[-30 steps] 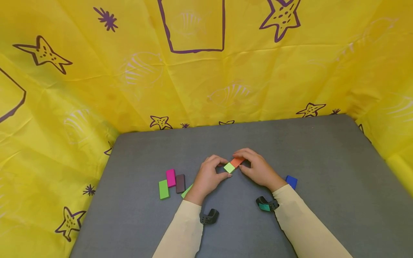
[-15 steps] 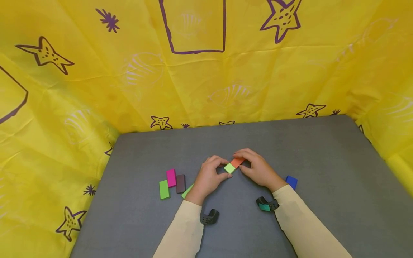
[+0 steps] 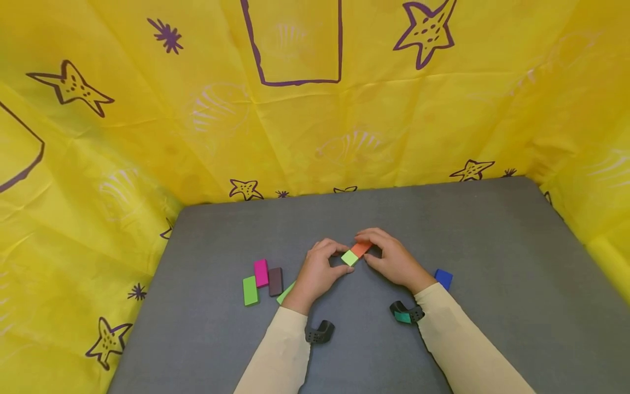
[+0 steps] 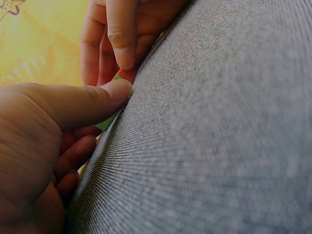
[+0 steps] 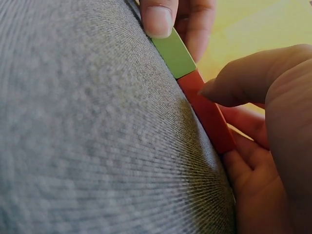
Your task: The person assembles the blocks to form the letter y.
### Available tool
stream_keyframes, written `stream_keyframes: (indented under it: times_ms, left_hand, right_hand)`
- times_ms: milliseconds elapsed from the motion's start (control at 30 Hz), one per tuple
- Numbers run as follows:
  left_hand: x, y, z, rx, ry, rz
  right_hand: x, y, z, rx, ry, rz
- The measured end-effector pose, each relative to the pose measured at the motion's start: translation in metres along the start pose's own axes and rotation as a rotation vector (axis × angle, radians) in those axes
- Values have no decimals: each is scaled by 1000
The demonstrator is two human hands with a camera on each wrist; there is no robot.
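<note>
My left hand [image 3: 315,273] pinches a light green block [image 3: 350,258] between thumb and fingers near the middle of the grey table. Against that block's end lies an orange-red block [image 3: 361,248], held between the thumb and fingers of my right hand [image 3: 397,264]. Seen from the right wrist, the green block [image 5: 174,56] and the red block [image 5: 207,111] meet end to end in one line, low on the table surface. From the left wrist, my left thumb [image 4: 97,100] covers most of the green block.
Left of the hands lie a magenta block [image 3: 261,272], a green block [image 3: 250,290] and a dark purple block [image 3: 275,282]. Another green block [image 3: 285,294] is partly hidden by the left wrist. A blue block [image 3: 444,278] lies beside the right wrist. Yellow patterned cloth [image 3: 295,131] surrounds the table.
</note>
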State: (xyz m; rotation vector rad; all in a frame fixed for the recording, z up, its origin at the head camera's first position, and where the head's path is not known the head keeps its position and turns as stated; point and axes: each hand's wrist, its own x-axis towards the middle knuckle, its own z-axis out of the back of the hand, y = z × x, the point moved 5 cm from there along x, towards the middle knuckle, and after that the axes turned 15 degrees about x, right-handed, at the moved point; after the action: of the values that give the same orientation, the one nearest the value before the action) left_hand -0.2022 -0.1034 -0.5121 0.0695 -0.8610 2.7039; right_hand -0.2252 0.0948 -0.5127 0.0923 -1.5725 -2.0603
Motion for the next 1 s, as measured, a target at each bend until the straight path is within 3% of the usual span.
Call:
stream_keyframes:
  times_ms: [333,533,667,833,1000]
  left_hand:
    - [-3,0,1,-51,32,19]
    - [-6,-10,15,-14,16,-33]
    - [-12,-15,19,42,72,-90]
    - [-26,-19,13,133,190,-133]
    - [-33,-28,8,162,222,-188]
  right_hand:
    - [-4,9,4,18,-32,29]
    - [-6,27,18,26,-58,45]
    - [-11,38,31,9,-68,50]
    - [-20,46,48,-29,-97,49]
    - [-28,56,62,-57,-112,68]
